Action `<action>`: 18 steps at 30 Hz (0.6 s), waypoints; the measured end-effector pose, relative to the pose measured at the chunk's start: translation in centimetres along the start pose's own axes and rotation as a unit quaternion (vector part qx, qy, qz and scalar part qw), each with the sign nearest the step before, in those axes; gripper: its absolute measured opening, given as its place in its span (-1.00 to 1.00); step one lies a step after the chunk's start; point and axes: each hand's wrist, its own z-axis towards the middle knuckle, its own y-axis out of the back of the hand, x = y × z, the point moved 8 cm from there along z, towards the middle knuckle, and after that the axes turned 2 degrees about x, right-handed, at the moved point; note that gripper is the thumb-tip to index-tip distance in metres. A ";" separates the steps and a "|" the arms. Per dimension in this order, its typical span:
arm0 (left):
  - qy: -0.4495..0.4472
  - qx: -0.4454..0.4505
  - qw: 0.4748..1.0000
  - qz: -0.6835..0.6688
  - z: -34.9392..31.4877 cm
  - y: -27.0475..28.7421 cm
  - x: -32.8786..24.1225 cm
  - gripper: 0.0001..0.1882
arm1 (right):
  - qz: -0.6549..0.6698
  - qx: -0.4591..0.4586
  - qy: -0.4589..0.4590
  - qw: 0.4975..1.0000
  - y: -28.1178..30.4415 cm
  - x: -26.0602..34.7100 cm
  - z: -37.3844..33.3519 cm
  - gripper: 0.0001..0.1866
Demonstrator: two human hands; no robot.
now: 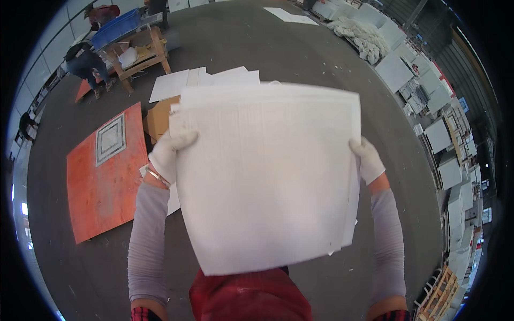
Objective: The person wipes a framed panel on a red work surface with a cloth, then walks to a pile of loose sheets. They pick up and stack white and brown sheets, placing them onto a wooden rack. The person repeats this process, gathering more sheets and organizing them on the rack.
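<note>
A large stack of white sheets (267,176) is held up in front of me, its edges slightly uneven along the right side and top. My left hand (170,152), in a white glove, grips the stack's upper left edge with the thumb on the front face. On the opposite edge my right hand (368,160), also gloved in white, pinches the sheets in the same way. The fingers of both hands are hidden behind the stack. Beyond its top edge, more white sheets (206,79) lie on the floor, partly covered from view, beside a piece of brown cardboard (159,119).
An orange-red board (104,187) with a framed grey square (111,140) lies left on the grey floor (241,40). Far left, people work by a wooden table (140,59) with a blue bin (116,28). White panels (396,71) line the right side, near a wooden pallet (439,297).
</note>
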 end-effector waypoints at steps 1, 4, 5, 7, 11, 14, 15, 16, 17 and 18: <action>0.026 -0.044 0.999 -0.001 -0.9 -0.3 1.9 -0.55 | 0.034 0.007 -0.046 0.998 1.7 -3.2 0.0 -0.44; 0.079 -0.069 0.995 0.000 -5.8 -1.1 8.2 -0.46 | 0.001 0.045 -0.223 0.974 2.1 -11.0 -3.8 -0.42; 0.071 -0.070 0.995 0.013 -7.5 -1.7 9.9 -0.43 | -0.029 0.047 -0.238 0.970 3.6 -14.2 -4.7 -0.41; 0.124 -0.072 0.989 -0.041 -10.9 -2.0 15.5 -0.36 | 0.044 0.096 -0.234 0.967 4.7 -18.1 -5.2 -0.41; 0.084 -0.068 0.987 -0.116 -17.0 -5.1 18.7 -0.32 | 0.060 0.210 -0.209 0.953 2.7 -12.0 -4.0 -0.34; 0.031 -0.063 0.977 -0.203 -22.4 -6.5 19.2 -0.30 | 0.004 0.309 -0.127 0.942 -0.5 -8.2 -3.5 -0.31; 0.020 -0.069 0.974 -0.215 -24.6 -6.8 19.8 -0.31 | -0.012 0.323 -0.138 0.936 -1.8 -6.9 -4.3 -0.34; 0.007 -0.085 0.971 -0.224 -27.1 -7.2 20.3 -0.31 | -0.027 0.345 -0.150 0.926 -3.1 -6.7 -5.0 -0.37; -0.009 -0.080 0.968 -0.238 -28.4 -7.3 21.2 -0.32 | 0.012 0.360 -0.179 0.916 -1.4 -9.0 -4.7 -0.37; -0.020 -0.085 0.964 -0.249 -30.0 -7.8 21.6 -0.33 | 0.052 0.375 -0.222 0.899 -1.4 -11.2 -3.4 -0.37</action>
